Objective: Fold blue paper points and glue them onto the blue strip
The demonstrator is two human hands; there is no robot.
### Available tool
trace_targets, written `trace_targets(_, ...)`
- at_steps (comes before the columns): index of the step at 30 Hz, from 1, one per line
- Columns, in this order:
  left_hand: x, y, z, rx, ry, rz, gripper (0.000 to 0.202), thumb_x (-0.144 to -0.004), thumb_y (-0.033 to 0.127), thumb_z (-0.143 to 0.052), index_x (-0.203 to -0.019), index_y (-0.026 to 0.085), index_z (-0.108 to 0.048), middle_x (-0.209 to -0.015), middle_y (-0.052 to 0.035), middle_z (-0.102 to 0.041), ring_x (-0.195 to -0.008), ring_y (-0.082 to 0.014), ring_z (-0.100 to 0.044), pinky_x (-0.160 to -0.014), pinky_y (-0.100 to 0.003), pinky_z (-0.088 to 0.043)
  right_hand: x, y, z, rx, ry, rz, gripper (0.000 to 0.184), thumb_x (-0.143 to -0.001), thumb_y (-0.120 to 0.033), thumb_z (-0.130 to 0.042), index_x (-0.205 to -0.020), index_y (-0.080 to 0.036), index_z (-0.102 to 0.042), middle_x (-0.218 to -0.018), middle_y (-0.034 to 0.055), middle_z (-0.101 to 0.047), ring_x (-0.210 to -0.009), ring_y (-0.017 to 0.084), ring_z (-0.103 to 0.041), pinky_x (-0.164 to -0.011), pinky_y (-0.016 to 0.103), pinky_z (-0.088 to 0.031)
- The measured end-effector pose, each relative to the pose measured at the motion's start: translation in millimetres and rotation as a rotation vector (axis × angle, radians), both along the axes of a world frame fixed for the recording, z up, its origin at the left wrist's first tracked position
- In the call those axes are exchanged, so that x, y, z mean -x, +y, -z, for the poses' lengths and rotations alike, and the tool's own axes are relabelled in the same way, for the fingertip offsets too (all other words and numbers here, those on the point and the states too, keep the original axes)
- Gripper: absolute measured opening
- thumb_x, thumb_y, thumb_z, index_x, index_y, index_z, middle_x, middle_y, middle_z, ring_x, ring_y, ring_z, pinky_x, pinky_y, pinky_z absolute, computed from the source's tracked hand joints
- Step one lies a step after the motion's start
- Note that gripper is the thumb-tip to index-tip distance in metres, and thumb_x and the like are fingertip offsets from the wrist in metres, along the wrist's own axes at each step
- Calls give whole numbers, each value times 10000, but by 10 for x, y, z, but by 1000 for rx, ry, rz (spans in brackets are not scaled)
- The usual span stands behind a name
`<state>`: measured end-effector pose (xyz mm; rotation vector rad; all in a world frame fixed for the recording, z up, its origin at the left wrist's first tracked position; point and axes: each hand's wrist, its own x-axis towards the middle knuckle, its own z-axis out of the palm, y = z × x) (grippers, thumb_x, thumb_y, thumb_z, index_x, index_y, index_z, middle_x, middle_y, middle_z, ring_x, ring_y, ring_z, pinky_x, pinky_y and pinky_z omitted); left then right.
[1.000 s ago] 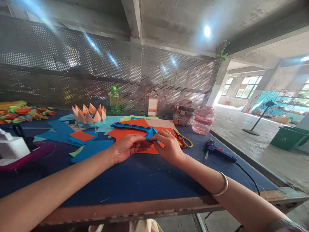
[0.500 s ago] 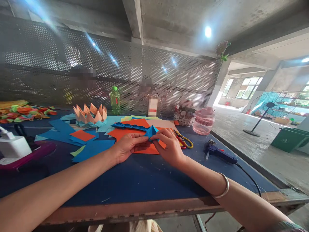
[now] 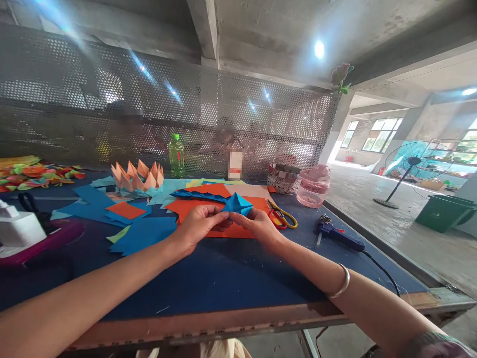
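Blue origami piece (image 3: 237,204), left hand (image 3: 199,224) and right hand (image 3: 259,226) fingers (image 3: 242,215) gripping, open tabletop (image 3: 208,288), table edge (image 3: 208,330)

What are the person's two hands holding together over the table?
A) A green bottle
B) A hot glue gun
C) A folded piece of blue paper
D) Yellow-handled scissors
C: the fingertips of the left hand and right hand both pinch the folded blue paper, above an orange sheet.

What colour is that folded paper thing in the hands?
Bright blue; the folded paper shows best in the head view.
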<state>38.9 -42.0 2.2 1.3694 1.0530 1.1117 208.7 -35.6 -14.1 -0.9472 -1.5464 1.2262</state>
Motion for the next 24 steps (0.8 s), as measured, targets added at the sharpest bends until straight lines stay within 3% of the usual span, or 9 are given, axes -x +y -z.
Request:
trace_targets(3, -16, -19, 5, -31, 31, -7, 261, -632, 402, -753, -665, 150, -691, -675, -49, -705, -669, -182, -639, -730, -326, -502, 15, -21, -3, 15, 10, -16, 346, -646, -485, -717, -765, -160, -698, -741, 7, -669, -721, 151, -568, -705, 266, -413)
trace_targets(7, -26, -29, 4, -45, 47, -1, 259, -637, 407, -746, -663, 155, -694, -674, -42, -696, -658, -174, -624, -716, -310, -497, 21, -12, 16, -8, -19, 63, 300, -633, -446, -731, -690, -155, -686, -664, -17, -642, -641, 124, -527, -662, 249, -394)
trace_targets(13, -34, -49, -35, -38, 42, 19, 247, -648, 399, -741, -685, 159, -697, -704, -48, -699, -688, -175, -621, -727, -306, -492, 5, -25, 9, -53, 0, 66, 299, -661, -450, -705, -734, -160, -709, -692, -17, -654, -690, 144, -545, -729, 270, -406)
trace_targets(24, 57, 25, -2, 164, -87, 92, 196, -558, 298, -799, -611, 150, -682, -619, -35, -683, -603, -141, -613, -664, -263, -478, -13, -20, 0, -17, 118, -51, 245, -621, -373, -751, -755, -170, -723, -746, -13, -670, -714, 130, -541, -793, 293, -400)
